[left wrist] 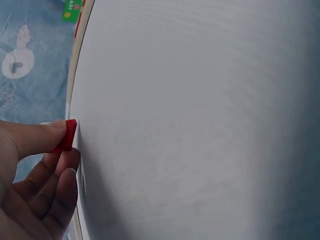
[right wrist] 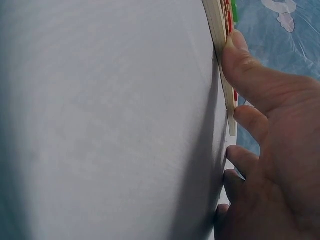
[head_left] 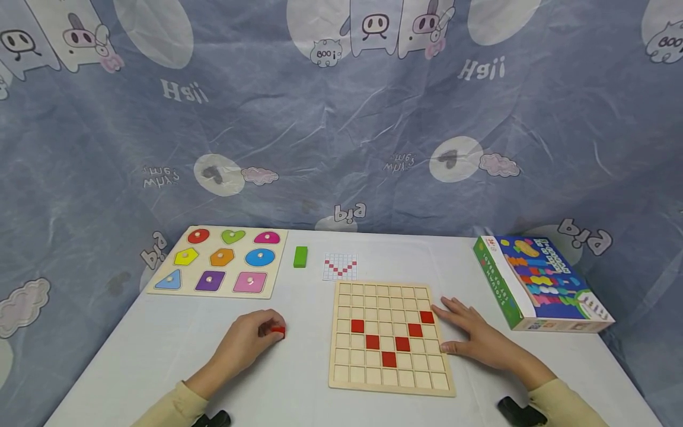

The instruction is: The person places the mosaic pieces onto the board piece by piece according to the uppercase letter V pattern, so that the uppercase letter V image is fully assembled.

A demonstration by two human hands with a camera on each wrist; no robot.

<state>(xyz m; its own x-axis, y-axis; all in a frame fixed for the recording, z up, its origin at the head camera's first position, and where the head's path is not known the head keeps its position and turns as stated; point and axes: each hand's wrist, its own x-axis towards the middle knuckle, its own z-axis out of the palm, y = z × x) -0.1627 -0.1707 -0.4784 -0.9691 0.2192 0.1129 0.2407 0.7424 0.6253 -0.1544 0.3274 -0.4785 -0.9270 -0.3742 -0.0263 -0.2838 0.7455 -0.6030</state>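
Note:
In the head view my left hand (head_left: 248, 339) pinches a red square tile (head_left: 278, 331) between thumb and fingers, left of the wooden grid board (head_left: 341, 384). The left wrist view shows that red tile (left wrist: 66, 136) under my thumb, the other fingers loosely bent below it. Several red tiles sit in the board's cells, stepping down to a low tile (head_left: 389, 359) and up again to the right. My right hand (head_left: 475, 337) lies spread at the board's right edge, its thumb and a fingertip touching the rim. In the right wrist view the thumb rests on the board's edge (right wrist: 216, 30).
Behind the board lies a pattern card (head_left: 340, 267) with a red V. A green block (head_left: 300, 257) stands beside it. At the back left is a shape puzzle board (head_left: 226, 286) with knobbed pieces. A colourful game box (head_left: 544, 281) lies at the back right.

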